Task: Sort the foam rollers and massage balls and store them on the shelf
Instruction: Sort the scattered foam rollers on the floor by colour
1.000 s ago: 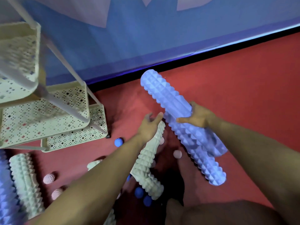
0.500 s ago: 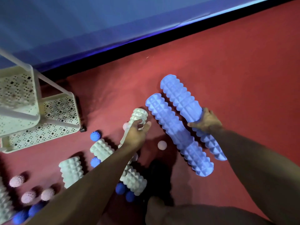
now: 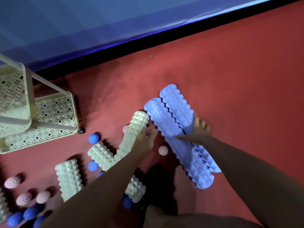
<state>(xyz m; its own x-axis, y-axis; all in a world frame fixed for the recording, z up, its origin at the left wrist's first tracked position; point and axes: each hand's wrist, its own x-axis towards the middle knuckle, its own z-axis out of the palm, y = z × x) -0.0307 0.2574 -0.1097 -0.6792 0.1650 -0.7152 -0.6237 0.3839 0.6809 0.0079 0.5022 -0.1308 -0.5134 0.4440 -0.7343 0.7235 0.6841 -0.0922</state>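
Note:
Two long blue foam rollers lie side by side on the red floor, the near one (image 3: pixel 166 122) left of the far one (image 3: pixel 177 104). My right hand (image 3: pixel 195 130) rests across both, fingers spread over the far roller and thumb reaching over the near one. My left hand (image 3: pixel 145 139) grips a long pale green roller (image 3: pixel 133 129) near its upper end. Two short pale green rollers (image 3: pixel 100 153) (image 3: pixel 69 178) lie left of it. Blue spiky balls (image 3: pixel 94 138) and pink spiky balls (image 3: pixel 163 150) are scattered about. The cream perforated shelf (image 3: pixel 54 112) stands at the left.
A blue wall with a black skirting (image 3: pixel 164 45) runs along the back. More pink balls (image 3: pixel 26 199) and blue balls (image 3: pixel 29 213) cluster at the bottom left. My knee (image 3: pixel 181 219) fills the bottom middle.
My right hand has brought the far blue roller up against the near one and now lies over both. My left hand has slid along the pale green roller. The view has shifted right.

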